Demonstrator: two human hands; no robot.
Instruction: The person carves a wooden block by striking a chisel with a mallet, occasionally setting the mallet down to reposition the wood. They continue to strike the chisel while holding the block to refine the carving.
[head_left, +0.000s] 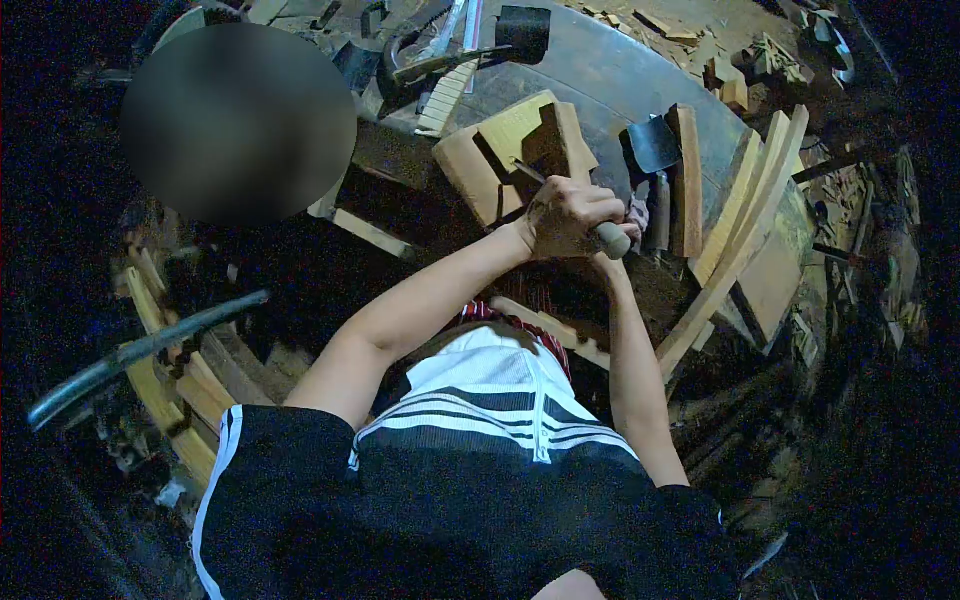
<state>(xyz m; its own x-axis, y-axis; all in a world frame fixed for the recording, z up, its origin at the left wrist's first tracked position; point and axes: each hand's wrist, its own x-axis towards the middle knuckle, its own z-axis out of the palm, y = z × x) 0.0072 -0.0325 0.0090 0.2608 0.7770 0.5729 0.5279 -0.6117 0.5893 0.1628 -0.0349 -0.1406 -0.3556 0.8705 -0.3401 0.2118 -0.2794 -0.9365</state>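
- Tool (612, 240): slim dark shank, pale rounded butt. Lies slantwise above the table's (615, 65) near edge, butt toward the wearer, tip pointing away and leftward over the block (515, 130).
- Left hand (572, 213): fist closed around the tool's middle, fingers wrapped, butt protruding from the near-right side of the fist.
- Right hand (634, 214): mostly behind the left; cannot tell how far open it is or what, if anything, it has hold of.
- Block: notched wood, at the table's near-left part; its underside is in shadow. Whether the tip touches it: cannot tell.
- Handling, judged: tool stiff, fairly light, not fragile; butt looks like smooth wood, may slip if palms are sweaty. Best hold is the thick butt end, fingers off the thin tip, probably sharp.
- Block, judged: solid, moderately heavy, rigid; thick outer sides the safest hold, notch edges apt to splinter.
- Right of the hands: dark curved blade (653, 144) beside a wood bar (686, 180); long strips (750, 210) along the table's right edge.
- Far-left edge: adze-like implement (523, 35).
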